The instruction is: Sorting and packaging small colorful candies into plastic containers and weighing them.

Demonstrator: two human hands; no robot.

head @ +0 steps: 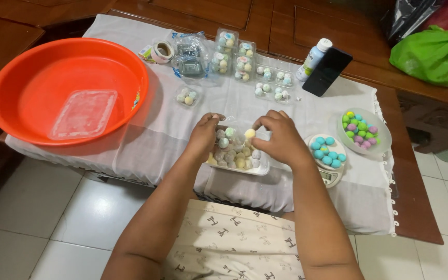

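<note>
At the centre of the frame, the right hand (282,139) pinches a pale yellow ball (250,134) in narrow fingers above a clear plastic tray (262,168) of powdery pastel balls on the cloth-covered desk (146,132). The left hand (204,136) grips the tray's left edge, fingers curled closed. An orange basin (63,85) sits at upper left, and a small scale (330,176) carrying blue balls stands just right of the tray.

My left hand (205,136) and right hand (281,137) are bare, no rings, no watch, and both forearms are bare to the elbow. Below the table (421,218), my lap shows cream cloth (234,243) printed with small dark shapes.
</note>
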